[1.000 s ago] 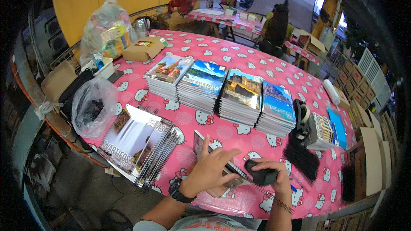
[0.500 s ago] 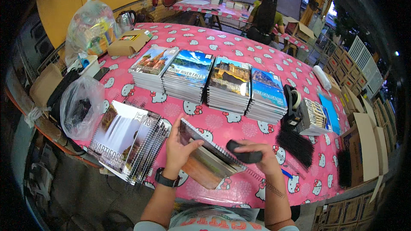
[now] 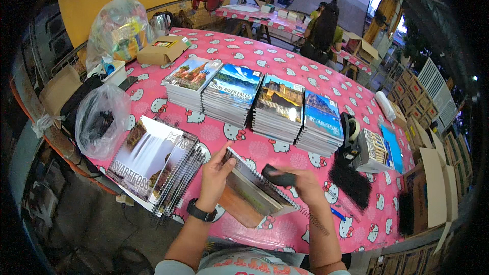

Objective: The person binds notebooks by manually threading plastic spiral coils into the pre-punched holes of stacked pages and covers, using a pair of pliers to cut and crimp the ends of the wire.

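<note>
My left hand (image 3: pixel 216 175) grips a notebook (image 3: pixel 250 192) by its upper left end, tilting it with the punched edge up. A thin spiral coil (image 3: pixel 311 215) runs along that edge and sticks out past its lower right end, beside my right wrist. My right hand (image 3: pixel 309 189), slightly blurred, holds a black oblong hand tool (image 3: pixel 277 175) against or just above the coiled edge; contact cannot be told. Left of my left hand lies a pile of spiral-bound notebooks (image 3: pixel 145 160) with a waterfall cover. Loose black coils (image 3: pixel 350 186) lie right of my right hand, near a blue pen (image 3: pixel 337 214).
Several notebook stacks (image 3: pixel 277 119) stand in a row across the table (image 3: pixel 244 46). A tape dispenser (image 3: pixel 350 132) and a blue folder (image 3: pixel 391 145) are at right, a clear plastic bag (image 3: pixel 102 119) at left. Open cardboard boxes (image 3: pixel 435 188) line the right edge. Two people (image 3: pixel 323 33) sit beyond.
My right hand and the black tool have moved a little left and up along the notebook's coiled edge. The whole view has shifted slightly. My left hand keeps its hold.
</note>
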The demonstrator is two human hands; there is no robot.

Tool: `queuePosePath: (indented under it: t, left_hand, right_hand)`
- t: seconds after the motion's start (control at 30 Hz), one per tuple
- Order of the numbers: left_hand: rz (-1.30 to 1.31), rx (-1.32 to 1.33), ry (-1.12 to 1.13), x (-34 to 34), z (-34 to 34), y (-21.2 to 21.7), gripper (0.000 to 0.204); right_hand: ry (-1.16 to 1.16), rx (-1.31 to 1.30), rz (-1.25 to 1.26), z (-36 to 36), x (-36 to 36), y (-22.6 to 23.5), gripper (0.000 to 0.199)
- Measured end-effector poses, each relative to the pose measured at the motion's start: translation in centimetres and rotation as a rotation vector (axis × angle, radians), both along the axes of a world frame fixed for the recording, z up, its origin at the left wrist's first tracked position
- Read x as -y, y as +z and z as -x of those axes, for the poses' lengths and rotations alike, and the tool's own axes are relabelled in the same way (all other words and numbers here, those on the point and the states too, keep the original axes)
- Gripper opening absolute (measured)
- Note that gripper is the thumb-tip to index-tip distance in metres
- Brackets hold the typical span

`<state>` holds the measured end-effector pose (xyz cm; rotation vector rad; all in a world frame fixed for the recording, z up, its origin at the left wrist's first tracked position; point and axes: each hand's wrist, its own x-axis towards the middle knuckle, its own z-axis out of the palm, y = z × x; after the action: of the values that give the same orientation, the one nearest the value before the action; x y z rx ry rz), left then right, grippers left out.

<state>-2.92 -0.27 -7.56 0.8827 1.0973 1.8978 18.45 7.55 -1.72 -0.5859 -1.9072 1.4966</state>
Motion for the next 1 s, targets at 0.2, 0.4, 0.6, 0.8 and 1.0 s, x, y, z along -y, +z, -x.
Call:
queuePosePath:
  t: [0.2, 0.4, 0.6, 0.8, 1.0]
  left_hand:
    - [-0.006, -0.068, 0.018, 0.5, -0.3, 0.0, 0.046]
    - [-0.028, -0.085, 0.029, 0.3, -0.3, -0.3, 0.048]
    - [-0.055, -0.072, 0.05, -0.2, 0.1, -1.2, 0.046]
    - [0.032, -0.019, -0.004, 0.9, -0.3, 0.4, 0.04]
    - [-0.081, -0.394, 0.011, 1.2, -2.4, 4.1, 0.036]
  right_hand:
    - [0.159, -0.173, 0.33, 0.7, -0.5, -1.2, 0.042]
    - [0.228, -0.302, 0.357, 2.2, -0.4, -0.4, 0.043]
    - [0.071, -0.277, 0.422, 3.1, -1.6, -2.9, 0.048]
    - [-0.254, 0.618, -0.648, 2.2, -2.8, -4.2, 0.05]
    - [-0.069, 0.304, -0.26, -1.8, 2.4, 4.4, 0.061]
